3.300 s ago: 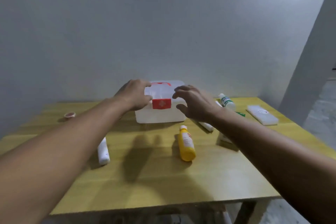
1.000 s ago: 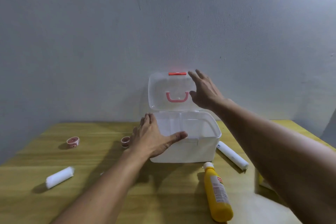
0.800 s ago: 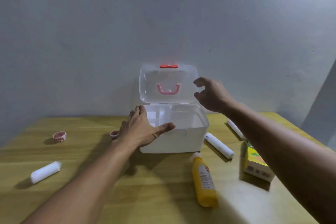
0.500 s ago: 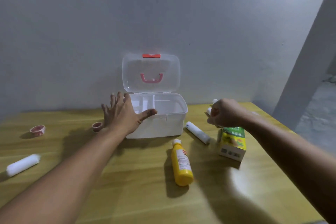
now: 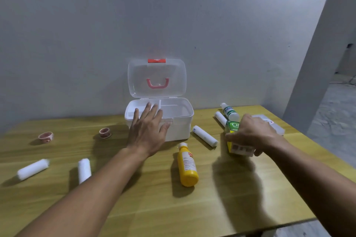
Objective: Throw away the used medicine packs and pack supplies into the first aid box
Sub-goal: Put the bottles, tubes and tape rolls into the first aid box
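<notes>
The white first aid box [image 5: 181, 121] stands open at the back of the table, its clear lid [image 5: 157, 78] upright against the wall. My left hand [image 5: 147, 132] lies flat with spread fingers on the box's front left rim. My right hand [image 5: 252, 133] is closed around a green and yellow medicine carton [image 5: 234, 140] to the right of the box. A yellow bottle [image 5: 187, 165] lies in front of the box. White bandage rolls [image 5: 205, 136] [image 5: 84, 169] [image 5: 32, 169] lie scattered on the wood.
A small clear bottle with a green label [image 5: 230, 112] and another white roll [image 5: 220, 118] lie behind my right hand. A flat white case [image 5: 273, 124] sits at the far right. Two pinkish tape rolls [image 5: 105, 132] [image 5: 45, 137] rest at the left. The table edge [image 5: 269, 231] runs close in front.
The box lid went from shut to upright open. My right hand left the lid, dropped to the right and closed on the carton. My left hand stays on the box rim.
</notes>
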{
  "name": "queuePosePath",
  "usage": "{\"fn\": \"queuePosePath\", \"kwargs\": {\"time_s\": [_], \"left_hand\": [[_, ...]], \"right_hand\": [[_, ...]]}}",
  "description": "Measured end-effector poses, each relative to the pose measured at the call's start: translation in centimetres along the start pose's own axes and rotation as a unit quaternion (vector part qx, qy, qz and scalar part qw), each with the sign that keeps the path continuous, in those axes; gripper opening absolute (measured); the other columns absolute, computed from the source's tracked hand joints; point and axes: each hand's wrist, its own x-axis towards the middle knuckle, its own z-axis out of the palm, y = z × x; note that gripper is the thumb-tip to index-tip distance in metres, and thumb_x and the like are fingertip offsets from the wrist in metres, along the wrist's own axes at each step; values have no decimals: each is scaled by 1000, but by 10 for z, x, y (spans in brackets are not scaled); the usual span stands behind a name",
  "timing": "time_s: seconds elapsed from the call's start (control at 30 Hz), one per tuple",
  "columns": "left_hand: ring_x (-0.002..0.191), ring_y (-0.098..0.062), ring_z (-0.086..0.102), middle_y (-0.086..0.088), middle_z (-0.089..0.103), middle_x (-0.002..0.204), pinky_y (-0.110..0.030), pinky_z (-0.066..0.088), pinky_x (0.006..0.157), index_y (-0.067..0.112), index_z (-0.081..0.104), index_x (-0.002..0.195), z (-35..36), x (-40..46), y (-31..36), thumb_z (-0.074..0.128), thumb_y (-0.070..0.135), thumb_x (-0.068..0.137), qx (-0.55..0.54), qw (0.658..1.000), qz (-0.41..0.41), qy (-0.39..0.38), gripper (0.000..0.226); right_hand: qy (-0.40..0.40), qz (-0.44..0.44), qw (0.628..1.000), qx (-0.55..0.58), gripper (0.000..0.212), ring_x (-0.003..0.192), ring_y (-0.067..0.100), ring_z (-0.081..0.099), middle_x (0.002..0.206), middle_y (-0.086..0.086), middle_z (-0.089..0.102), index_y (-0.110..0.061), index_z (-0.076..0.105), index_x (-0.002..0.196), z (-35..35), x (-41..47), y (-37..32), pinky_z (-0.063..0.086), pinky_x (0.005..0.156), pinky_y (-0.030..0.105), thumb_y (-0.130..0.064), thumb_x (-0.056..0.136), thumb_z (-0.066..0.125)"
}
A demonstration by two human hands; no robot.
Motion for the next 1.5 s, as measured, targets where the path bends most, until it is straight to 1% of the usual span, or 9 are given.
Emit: {"fn": "queuePosePath", "kwargs": {"time_s": [0.13, 0.33, 0.57, 0.7, 0.83, 0.97, 1.13, 1.37, 1.5], "left_hand": [[147, -22, 22, -7, 38, 153, -49, 15, 118, 9, 45, 138, -9, 14, -11, 31, 43, 92, -28, 999, -32, 3, 58], [149, -16, 13, 0, 22, 160, -44, 11, 120, 17, 28, 149, -20, 26, -21, 36, 52, 95, -18, 990, -9, -137, 65], [148, -22, 16, 0, 29, 157, -54, 18, 116, 31, 38, 142, -23, 28, -20, 34, 47, 98, 40, 986, 12, -164, 48], [146, -21, 22, -1, 38, 152, -50, 24, 115, 27, 43, 140, -24, 27, -18, 39, 46, 97, -4, 990, 1, -142, 47], [136, -22, 36, -4, 48, 142, -39, 33, 108, 16, 47, 135, -29, 26, -21, 49, 47, 93, -41, 991, -25, -125, 53], [135, -28, 40, -4, 50, 142, -38, 35, 105, 14, 50, 133, -27, 26, -22, 46, 41, 96, -33, 990, -34, -130, 46], [139, -24, 37, 2, 39, 153, -38, 33, 112, 24, 44, 142, -24, 27, -23, 43, 41, 97, -25, 990, -31, -134, 49], [113, -27, 54, 0, 64, 115, -36, 40, 88, 17, 57, 116, -25, 25, -23, 40, 38, 98, -2, 992, -1, -128, 33], [119, -28, 51, 0, 64, 123, -37, 39, 92, 18, 54, 126, -25, 24, -22, 39, 38, 99, -3, 992, 2, -125, 37]], "right_hand": [[59, -51, 997, -15, 33, 66, 31, 63, 71, 7, 63, -14, 55, 72, -31, 0, -19, 55, 64, 36, -43, 69, 68], [123, -173, 977, -37, 27, 70, 31, 57, 79, 12, 63, -10, 67, 93, -60, 22, -78, 43, 56, 29, -30, 74, 68], [76, -279, 952, -98, 28, 52, 15, 43, 61, 1, 47, -15, 47, 61, -36, 54, -130, 31, 43, 22, -19, 73, 71], [23, -309, 946, -95, 16, 66, 21, 59, 71, 5, 59, -6, 62, 80, -11, 70, -145, 50, 51, 29, -12, 73, 76], [0, -328, 940, -93, 35, 87, 29, 66, 98, 15, 69, -3, 69, 103, 8, 84, -154, 59, 72, 35, -14, 71, 81], [5, -335, 935, -115, 43, 86, 29, 65, 95, 14, 70, -4, 72, 96, 13, 96, -160, 59, 73, 41, -24, 62, 87], [-18, -345, 933, -106, 48, 84, 23, 64, 96, 7, 72, -8, 73, 103, 18, 101, -166, 56, 72, 32, -26, 61, 89], [-5, -333, 940, -79, 24, 88, 30, 65, 97, 16, 72, -3, 73, 94, 50, 118, -163, 53, 74, 35, -15, 75, 78], [-8, -312, 947, -72, 28, 86, 31, 67, 95, 18, 71, 0, 70, 92, 53, 122, -165, 58, 78, 39, -16, 72, 81]]}}
